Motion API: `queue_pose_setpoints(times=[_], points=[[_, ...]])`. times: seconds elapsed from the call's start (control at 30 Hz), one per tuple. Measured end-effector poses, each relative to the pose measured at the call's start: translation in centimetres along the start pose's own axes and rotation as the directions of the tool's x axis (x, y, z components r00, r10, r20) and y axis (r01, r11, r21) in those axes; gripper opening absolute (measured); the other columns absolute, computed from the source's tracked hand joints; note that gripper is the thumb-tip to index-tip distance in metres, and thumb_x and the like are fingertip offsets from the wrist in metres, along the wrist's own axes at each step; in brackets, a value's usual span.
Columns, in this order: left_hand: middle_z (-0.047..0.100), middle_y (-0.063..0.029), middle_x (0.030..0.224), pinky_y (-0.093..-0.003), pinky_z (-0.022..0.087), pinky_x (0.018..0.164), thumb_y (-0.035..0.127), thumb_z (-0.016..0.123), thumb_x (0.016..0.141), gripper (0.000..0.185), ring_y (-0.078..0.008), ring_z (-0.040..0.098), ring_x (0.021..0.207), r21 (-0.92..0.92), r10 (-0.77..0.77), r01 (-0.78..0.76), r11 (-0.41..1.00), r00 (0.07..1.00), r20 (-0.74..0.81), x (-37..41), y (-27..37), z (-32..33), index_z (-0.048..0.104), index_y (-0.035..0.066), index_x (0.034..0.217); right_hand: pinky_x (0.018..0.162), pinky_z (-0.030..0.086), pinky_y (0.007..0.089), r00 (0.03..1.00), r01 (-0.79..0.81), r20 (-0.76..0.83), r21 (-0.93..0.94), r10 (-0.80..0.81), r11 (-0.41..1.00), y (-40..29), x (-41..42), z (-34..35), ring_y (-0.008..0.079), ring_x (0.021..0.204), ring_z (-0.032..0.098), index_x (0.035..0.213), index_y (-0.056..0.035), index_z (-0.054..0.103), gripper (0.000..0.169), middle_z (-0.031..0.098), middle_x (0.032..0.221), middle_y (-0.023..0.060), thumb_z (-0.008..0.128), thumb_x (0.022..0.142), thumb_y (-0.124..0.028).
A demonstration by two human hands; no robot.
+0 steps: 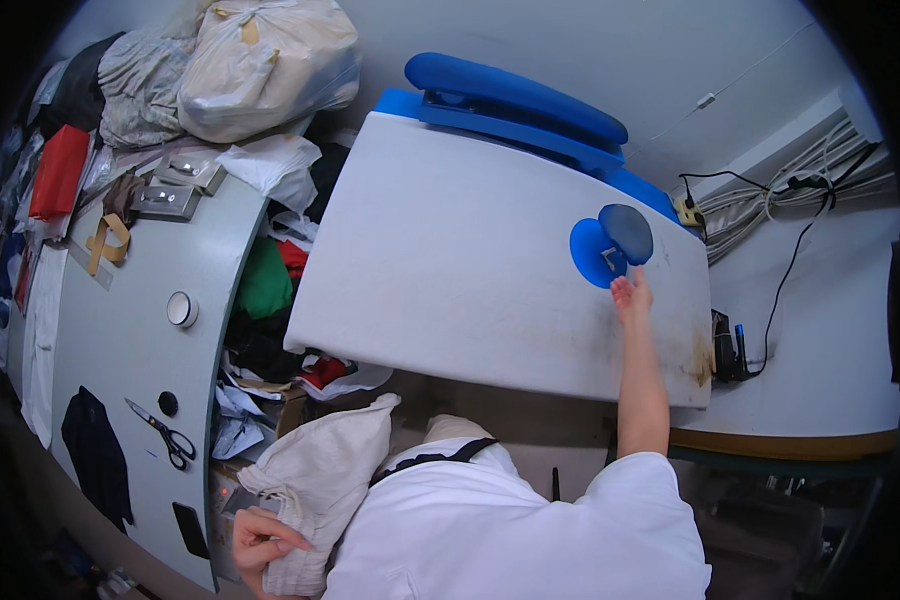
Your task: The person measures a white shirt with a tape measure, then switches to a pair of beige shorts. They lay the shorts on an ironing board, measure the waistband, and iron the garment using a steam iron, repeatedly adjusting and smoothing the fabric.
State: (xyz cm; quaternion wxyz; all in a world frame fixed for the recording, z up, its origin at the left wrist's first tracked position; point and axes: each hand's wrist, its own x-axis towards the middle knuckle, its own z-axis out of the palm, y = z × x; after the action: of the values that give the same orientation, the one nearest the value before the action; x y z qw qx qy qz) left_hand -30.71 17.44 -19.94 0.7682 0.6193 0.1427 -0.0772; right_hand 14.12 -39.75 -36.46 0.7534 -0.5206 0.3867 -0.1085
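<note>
My left hand [264,541] grips the gathered waistband of a light beige cloth garment [330,457], which hangs beside my body at the bottom left. My right arm is stretched over the white padded ironing table [450,255]. On that table stands a small blue stand [591,247] with a round base and a dark grey rounded pad [627,231] on top. My right hand [631,296] is at the near edge of this pad, fingers somewhat apart; whether it touches the pad cannot be told.
A blue sleeve board [517,94] runs along the far edge. On the left table [150,262] lie scissors [166,436], a phone [190,529], dark cloth [96,457] and a white roll [182,309]. Cables and a power strip [688,212] are at the right; stuffed bags [270,67] stand at the upper left.
</note>
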Motion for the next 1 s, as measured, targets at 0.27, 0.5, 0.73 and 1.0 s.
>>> queue_pose_setpoints(times=[0.27,0.5,0.73,1.0], points=[[0.065,-0.0187,0.058,-0.0269,0.036,0.043,0.017,0.065,0.062,0.028,-0.0177,0.054,0.041,0.036,0.107,-0.103,0.994,0.985,-0.133,2.9,1.8,4.5,0.073,-0.008,0.073,0.099,0.048,0.0467,0.965,-0.119,0.252,0.174,0.072,0.978,-2.3,8.2,5.5,0.0304,0.117,0.054,0.132,0.0008,0.045,0.043,0.051,0.132,0.0169,0.062,0.095,-0.014],[0.062,-0.0158,0.054,-0.0252,0.029,0.040,0.016,0.061,0.054,0.033,-0.0137,0.045,0.036,0.027,0.054,-0.048,0.998,0.934,-0.354,3.1,3.9,11.1,0.073,-0.008,0.073,0.095,0.049,0.0563,0.552,-0.239,0.809,-0.079,0.202,0.968,6.7,-3.8,25.3,0.0353,0.116,0.055,0.128,0.0064,0.044,0.042,0.052,0.127,0.0211,0.061,0.093,-0.008],[0.062,-0.0157,0.054,-0.0270,0.028,0.042,0.014,0.061,0.058,0.032,-0.0130,0.046,0.038,-0.031,0.035,-0.062,0.998,0.837,-0.545,0.2,3.7,16.6,0.074,-0.008,0.077,0.089,0.055,0.0507,0.122,-0.314,0.899,-0.367,0.420,0.876,15.4,-23.5,40.8,0.0350,0.112,0.058,0.126,0.0071,0.043,0.037,0.053,0.126,0.0220,0.055,0.093,-0.002],[0.068,-0.0238,0.070,-0.0299,0.051,0.058,0.015,0.063,0.065,0.031,-0.0261,0.065,0.057,-0.167,-0.080,-0.084,0.982,0.618,-0.782,-4.2,2.5,20.1,0.070,-0.013,0.077,0.082,0.058,0.0474,0.033,-0.229,0.849,-0.507,0.527,0.831,29.4,-38.6,47.8,0.0330,0.104,0.062,0.121,0.0008,0.051,0.030,0.057,0.119,0.0167,0.056,0.092,-0.004]])
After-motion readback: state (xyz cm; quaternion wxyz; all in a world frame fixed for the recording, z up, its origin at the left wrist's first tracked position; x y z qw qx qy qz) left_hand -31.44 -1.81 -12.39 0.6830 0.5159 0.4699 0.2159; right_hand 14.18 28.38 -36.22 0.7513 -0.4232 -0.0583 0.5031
